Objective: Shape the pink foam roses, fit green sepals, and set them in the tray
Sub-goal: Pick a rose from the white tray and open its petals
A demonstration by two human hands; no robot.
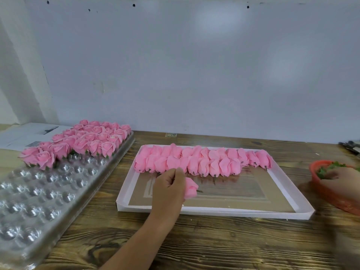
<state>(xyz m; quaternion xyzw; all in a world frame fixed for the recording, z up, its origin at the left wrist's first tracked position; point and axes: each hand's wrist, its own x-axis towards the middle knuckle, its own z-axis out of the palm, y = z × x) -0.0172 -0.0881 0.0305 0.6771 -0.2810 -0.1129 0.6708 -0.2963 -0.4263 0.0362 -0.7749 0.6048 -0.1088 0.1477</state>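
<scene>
Left hand (169, 187) curls round one unshaped rose bud (191, 188), lifted just off the white box lid (214, 212) where the other buds (202, 162) lie in rows, stems toward the worker, likely for quick picking. Right hand (340, 177) sits blurred in the red basket (331, 193) among green sepals (329, 168); its grip cannot be told. Finished roses (81, 142) fill the far end of the clear tray (39, 191) on the tabletop (194, 240)

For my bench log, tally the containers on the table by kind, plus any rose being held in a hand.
Clear plastic tray: 1
White flat box: 1
Red basket: 1
Rose held in the left hand: 1
Total: 4
</scene>
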